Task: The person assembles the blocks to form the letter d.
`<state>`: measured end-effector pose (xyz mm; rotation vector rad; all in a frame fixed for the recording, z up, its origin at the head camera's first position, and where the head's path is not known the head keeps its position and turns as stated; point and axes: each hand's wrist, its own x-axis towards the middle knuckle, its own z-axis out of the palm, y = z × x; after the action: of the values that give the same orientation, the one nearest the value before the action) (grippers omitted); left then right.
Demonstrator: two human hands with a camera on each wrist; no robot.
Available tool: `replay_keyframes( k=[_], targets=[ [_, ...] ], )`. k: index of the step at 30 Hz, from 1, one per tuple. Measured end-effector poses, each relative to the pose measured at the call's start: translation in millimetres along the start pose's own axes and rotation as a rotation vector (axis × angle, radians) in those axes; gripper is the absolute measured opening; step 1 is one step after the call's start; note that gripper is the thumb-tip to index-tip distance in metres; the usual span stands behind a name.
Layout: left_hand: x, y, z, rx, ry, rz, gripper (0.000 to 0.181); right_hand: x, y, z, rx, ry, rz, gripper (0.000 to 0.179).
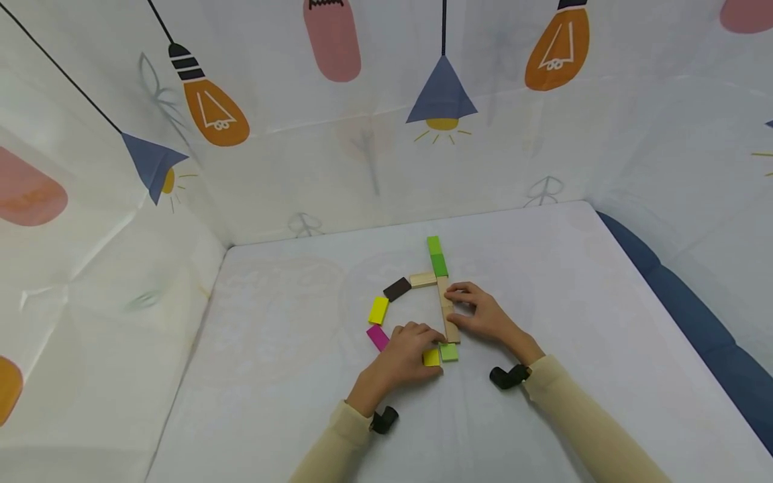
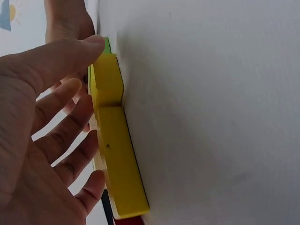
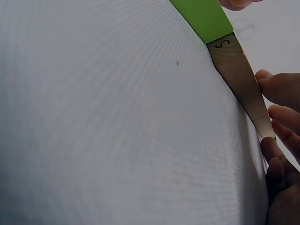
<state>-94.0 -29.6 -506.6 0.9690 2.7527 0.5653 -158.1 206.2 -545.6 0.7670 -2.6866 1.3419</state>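
Small wooden blocks lie on a white table in a closed outline. My left hand (image 1: 407,353) arches over its lower side, fingers spread and relaxed. Its thumb lies by a short yellow block (image 2: 108,79); a longer yellow block (image 2: 123,161) lies beside that one in the left wrist view. On the right side, my right hand (image 1: 483,315) touches the plain wood blocks (image 1: 443,292) with thumb and fingertips along their outer edge. A light green block (image 1: 449,352) sits at the bottom of this column, close to my left hand. The left hand hides part of the outline.
Two green blocks (image 1: 437,255) extend the column upward. A plain block (image 1: 423,280), a dark brown block (image 1: 397,289), a yellow block (image 1: 378,310) and a magenta block (image 1: 378,337) curve down the left. A patterned white curtain (image 1: 386,154) hangs behind the table (image 1: 290,402). Dark blue seating (image 1: 682,302) stands at right.
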Motion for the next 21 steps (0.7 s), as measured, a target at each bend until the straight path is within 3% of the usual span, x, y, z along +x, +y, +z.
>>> replay_keyframes(
  k=[11, 21],
  targets=[
    [1.9, -9.4, 4.4, 0.002, 0.002, -0.007, 0.04, 0.4, -2.5, 0.6, 0.006, -0.014, 0.019, 0.046],
    [1.7, -6.4, 2.1, 0.001, 0.007, -0.02, 0.047, 0.9, -2.1, 0.1, 0.001, -0.011, 0.013, 0.046]
  ],
)
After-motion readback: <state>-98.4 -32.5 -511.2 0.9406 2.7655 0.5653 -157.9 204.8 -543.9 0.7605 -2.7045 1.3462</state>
